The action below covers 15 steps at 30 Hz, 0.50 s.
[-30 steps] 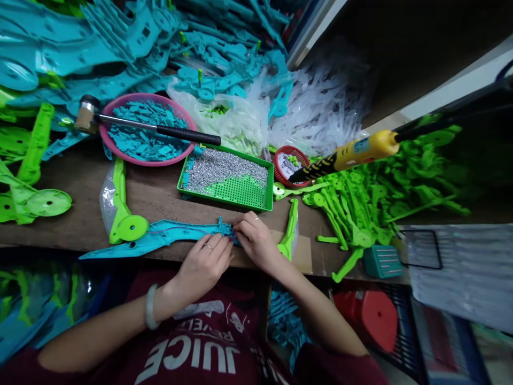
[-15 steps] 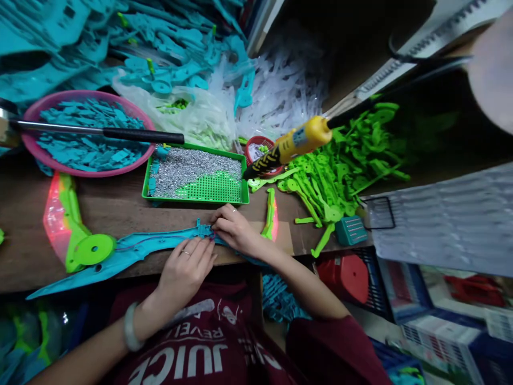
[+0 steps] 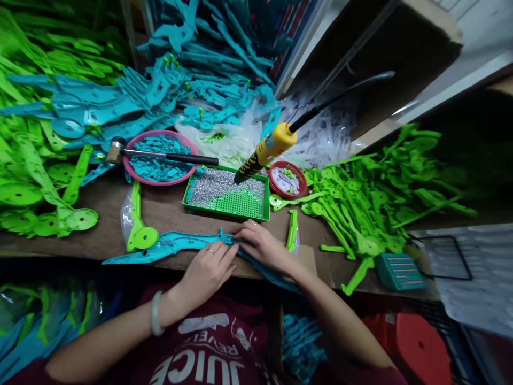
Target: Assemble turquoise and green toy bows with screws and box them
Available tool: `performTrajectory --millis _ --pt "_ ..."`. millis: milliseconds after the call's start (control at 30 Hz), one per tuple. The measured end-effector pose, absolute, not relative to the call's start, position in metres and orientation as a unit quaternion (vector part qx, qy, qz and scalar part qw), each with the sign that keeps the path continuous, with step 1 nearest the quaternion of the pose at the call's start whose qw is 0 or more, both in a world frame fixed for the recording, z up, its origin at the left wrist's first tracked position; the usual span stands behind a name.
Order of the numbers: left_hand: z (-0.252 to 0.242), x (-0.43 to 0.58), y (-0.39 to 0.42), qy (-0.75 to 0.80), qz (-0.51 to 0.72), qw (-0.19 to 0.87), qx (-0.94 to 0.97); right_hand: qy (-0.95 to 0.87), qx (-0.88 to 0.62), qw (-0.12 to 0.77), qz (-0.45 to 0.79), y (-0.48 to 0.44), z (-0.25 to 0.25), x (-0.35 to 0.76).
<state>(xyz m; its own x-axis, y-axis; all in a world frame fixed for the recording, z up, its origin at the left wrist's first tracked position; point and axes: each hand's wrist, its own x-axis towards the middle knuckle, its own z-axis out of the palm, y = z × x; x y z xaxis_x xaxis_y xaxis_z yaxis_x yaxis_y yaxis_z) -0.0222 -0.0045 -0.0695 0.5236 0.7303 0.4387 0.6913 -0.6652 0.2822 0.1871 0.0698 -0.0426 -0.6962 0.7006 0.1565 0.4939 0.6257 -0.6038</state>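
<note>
A long, curved blue plastic toy body [image 3: 180, 241] lies across the bench edge, with a thin wire along it. My left hand [image 3: 211, 263] is closed, its fingers pressed on the part's near side at the middle. My right hand [image 3: 262, 243] pinches close beside it, with the fingertips bent down near a small upright blue block; anything tiny between them is hidden. At the body's left end sits a green arm [image 3: 145, 238] with a round disc and a clear panel. Another green arm [image 3: 292, 230] stands past my right hand.
Ahead is a green tray [image 3: 244, 206] of small screws, with a yellow electric screwdriver [image 3: 266, 152] hanging above it. A hammer [image 3: 172, 157] lies across a pink basin [image 3: 162, 183]. A red basket [image 3: 298, 191], green part piles [image 3: 344, 198] and a teal box [image 3: 401, 271] stand around.
My view has shifted, bringing in more of the green pile at left. The side panels glowed pink-red before and are now clear. Both hands stay at the middle of the blue body.
</note>
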Motion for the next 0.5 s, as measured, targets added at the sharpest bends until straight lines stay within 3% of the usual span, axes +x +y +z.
performTrajectory --millis 167,233,367,500 --pt "-0.07 -0.018 -0.014 0.441 0.254 0.058 0.859 -0.839 -0.417 0.32 0.143 0.061 0.013 0.216" --pt "-0.074 -0.014 -0.018 0.466 0.252 0.056 0.846 -0.853 -0.391 0.328 0.114 0.051 0.027 0.211" --pt "-0.08 -0.011 -0.02 0.436 0.264 0.002 0.86 -0.926 -0.299 0.224 0.057 0.064 0.044 0.158" --pt "-0.076 -0.015 -0.018 0.436 0.261 -0.002 0.861 -0.897 -0.434 0.079 -0.029 0.155 0.07 0.075"
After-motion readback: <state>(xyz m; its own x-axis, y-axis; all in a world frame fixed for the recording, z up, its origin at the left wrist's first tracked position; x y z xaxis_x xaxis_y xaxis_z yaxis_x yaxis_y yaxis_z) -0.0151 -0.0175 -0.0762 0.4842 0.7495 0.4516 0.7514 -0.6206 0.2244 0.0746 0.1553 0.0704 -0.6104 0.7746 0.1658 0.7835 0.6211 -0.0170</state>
